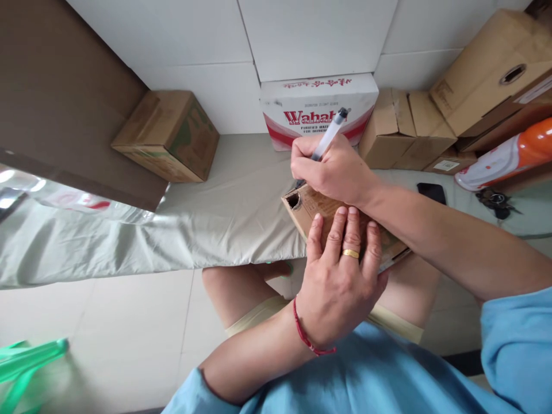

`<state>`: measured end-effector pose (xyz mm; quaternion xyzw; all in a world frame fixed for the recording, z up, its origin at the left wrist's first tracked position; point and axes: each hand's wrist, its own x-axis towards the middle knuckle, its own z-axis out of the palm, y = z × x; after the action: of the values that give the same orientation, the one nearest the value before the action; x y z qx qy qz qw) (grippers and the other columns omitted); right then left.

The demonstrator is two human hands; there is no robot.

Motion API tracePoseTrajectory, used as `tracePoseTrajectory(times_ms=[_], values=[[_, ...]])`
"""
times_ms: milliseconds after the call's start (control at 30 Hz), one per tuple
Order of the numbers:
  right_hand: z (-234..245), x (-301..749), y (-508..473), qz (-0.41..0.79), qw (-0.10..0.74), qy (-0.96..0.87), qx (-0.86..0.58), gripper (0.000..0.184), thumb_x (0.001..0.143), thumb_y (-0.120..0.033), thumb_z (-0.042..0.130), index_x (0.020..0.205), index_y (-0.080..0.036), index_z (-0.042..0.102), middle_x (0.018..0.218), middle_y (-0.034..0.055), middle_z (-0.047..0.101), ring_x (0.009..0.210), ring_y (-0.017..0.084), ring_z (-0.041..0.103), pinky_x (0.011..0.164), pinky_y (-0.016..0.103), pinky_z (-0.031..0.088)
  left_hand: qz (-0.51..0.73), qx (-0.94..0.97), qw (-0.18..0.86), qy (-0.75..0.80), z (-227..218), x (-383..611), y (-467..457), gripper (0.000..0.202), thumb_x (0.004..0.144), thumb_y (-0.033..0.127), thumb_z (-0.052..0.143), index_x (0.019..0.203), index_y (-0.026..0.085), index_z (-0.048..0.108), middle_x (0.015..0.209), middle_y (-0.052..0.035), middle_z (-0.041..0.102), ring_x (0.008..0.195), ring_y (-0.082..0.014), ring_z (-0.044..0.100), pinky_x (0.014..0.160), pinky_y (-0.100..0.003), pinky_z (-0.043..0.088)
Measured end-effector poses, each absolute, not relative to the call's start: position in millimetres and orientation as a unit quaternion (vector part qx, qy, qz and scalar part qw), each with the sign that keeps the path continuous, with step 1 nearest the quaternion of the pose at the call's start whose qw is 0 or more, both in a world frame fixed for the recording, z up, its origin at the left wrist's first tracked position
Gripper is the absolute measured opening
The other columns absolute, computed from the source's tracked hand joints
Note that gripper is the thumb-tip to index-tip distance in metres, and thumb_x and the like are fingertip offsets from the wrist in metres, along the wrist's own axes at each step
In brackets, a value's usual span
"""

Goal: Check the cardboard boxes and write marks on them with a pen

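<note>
A small brown cardboard box (311, 211) lies at the front edge of the cloth-covered surface, with a dark cut-out hole near its left corner. My left hand (340, 282) rests on top of it, fingers stretched out and slightly spread; a gold ring and a red string bracelet are on this hand and wrist. In my right hand (336, 172) is a pen (329, 137) with a clear barrel and a black end, gripped in closed fingers above the box's far side. The pen's writing tip is mostly hidden by the hand.
A white-and-red Wahaha carton (317, 109) stands against the wall. Brown boxes stand left (168, 135) and right (405, 126). An orange-and-white bottle (504, 155), keys (497, 201) and a black phone-like object (432, 192) lie at right. A green plastic stool-like item (34, 359) is lower left.
</note>
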<state>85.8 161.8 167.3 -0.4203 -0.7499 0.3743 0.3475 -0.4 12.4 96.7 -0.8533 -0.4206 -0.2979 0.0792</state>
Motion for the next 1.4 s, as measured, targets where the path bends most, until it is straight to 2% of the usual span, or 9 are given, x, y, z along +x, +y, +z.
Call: tracePoseTrajectory(times_ms=[367, 633, 867, 967, 1067, 1167, 1233, 1333, 1400], values=[[167, 86, 162, 0.346, 0.349, -0.754, -0.435, 0.040, 0.089, -0.007, 0.059, 0.058, -0.024, 0.039, 0.060, -0.0029, 0.043, 0.067, 0.016, 0.039, 0.064, 0.035, 0.031, -0.296, -0.856, 0.065, -0.419, 96, -1, 11, 0.059, 0.105, 0.046, 0.064, 0.150, 0.009, 0.061, 0.159, -0.0286, 0.060, 0.156, -0.0406, 0.053, 0.132, -0.066, 0.038], [168, 88, 160, 0.347, 0.335, -0.757, -0.440, 0.042, 0.087, -0.005, 0.060, 0.056, -0.023, 0.038, 0.059, -0.0028, 0.042, 0.065, 0.015, 0.037, 0.065, 0.036, 0.029, -0.300, -0.852, 0.084, -0.420, 98, 0, 13, 0.061, 0.104, 0.050, 0.067, 0.147, 0.007, 0.063, 0.156, -0.0276, 0.064, 0.152, -0.0413, 0.058, 0.129, -0.065, 0.042], [170, 89, 158, 0.364, 0.324, -0.761, -0.429, 0.042, 0.087, -0.004, 0.060, 0.056, -0.023, 0.039, 0.058, -0.0035, 0.040, 0.065, 0.014, 0.035, 0.063, 0.035, 0.028, -0.298, -0.854, 0.071, -0.421, 96, -1, 12, 0.062, 0.104, 0.049, 0.066, 0.150, 0.008, 0.061, 0.158, -0.0279, 0.061, 0.156, -0.0403, 0.053, 0.131, -0.065, 0.038], [170, 92, 155, 0.426, 0.339, -0.741, -0.393, 0.039, 0.090, -0.006, 0.057, 0.057, -0.022, 0.045, 0.057, -0.0043, 0.040, 0.063, 0.013, 0.037, 0.061, 0.032, 0.030, -0.299, -0.854, 0.070, -0.421, 96, 0, 12, 0.063, 0.104, 0.050, 0.067, 0.150, 0.009, 0.060, 0.160, -0.0282, 0.060, 0.157, -0.0404, 0.051, 0.132, -0.065, 0.036], [173, 97, 154, 0.463, 0.415, -0.696, -0.359, 0.027, 0.097, -0.011, 0.058, 0.072, -0.022, 0.057, 0.061, -0.0049, 0.051, 0.061, 0.011, 0.046, 0.058, 0.028, 0.033, -0.297, -0.856, 0.082, -0.416, 96, -1, 12, 0.064, 0.104, 0.051, 0.067, 0.150, 0.007, 0.061, 0.159, -0.0289, 0.060, 0.154, -0.0417, 0.055, 0.131, -0.065, 0.037], [173, 114, 156, 0.401, 0.515, -0.671, -0.351, 0.008, 0.105, -0.027, 0.063, 0.099, -0.024, 0.068, 0.080, -0.0016, 0.070, 0.064, 0.011, 0.058, 0.053, 0.027, 0.033, -0.292, -0.861, 0.086, -0.407, 97, -3, 14, 0.065, 0.104, 0.054, 0.066, 0.149, 0.007, 0.061, 0.157, -0.0280, 0.063, 0.151, -0.0415, 0.058, 0.130, -0.065, 0.039], [165, 134, 161, 0.312, 0.577, -0.659, -0.368, 0.016, 0.109, -0.041, 0.061, 0.113, -0.027, 0.068, 0.085, -0.0010, 0.073, 0.063, 0.011, 0.062, 0.051, 0.026, 0.034, -0.293, -0.865, 0.083, -0.397, 97, -6, 17, 0.064, 0.105, 0.054, 0.065, 0.148, 0.007, 0.062, 0.155, -0.0276, 0.064, 0.150, -0.0412, 0.058, 0.130, -0.064, 0.039], [131, 178, 167, 0.199, 0.599, -0.633, -0.448, 0.026, 0.109, -0.050, 0.061, 0.103, -0.025, 0.064, 0.074, -0.0028, 0.067, 0.059, 0.012, 0.063, 0.056, 0.026, 0.041, -0.304, -0.870, 0.068, -0.382, 97, -11, 23, 0.062, 0.106, 0.055, 0.063, 0.147, 0.008, 0.062, 0.156, -0.0277, 0.063, 0.150, -0.0412, 0.058, 0.130, -0.063, 0.038], [95, 210, 164, 0.172, 0.517, -0.621, -0.564, 0.018, 0.106, -0.040, 0.064, 0.098, -0.024, 0.063, 0.070, -0.0023, 0.067, 0.062, 0.014, 0.062, 0.064, 0.026, 0.045, -0.325, -0.868, 0.047, -0.372, 97, -16, 26, 0.061, 0.106, 0.058, 0.062, 0.145, 0.011, 0.062, 0.155, -0.0262, 0.063, 0.151, -0.0396, 0.057, 0.131, -0.060, 0.038]])
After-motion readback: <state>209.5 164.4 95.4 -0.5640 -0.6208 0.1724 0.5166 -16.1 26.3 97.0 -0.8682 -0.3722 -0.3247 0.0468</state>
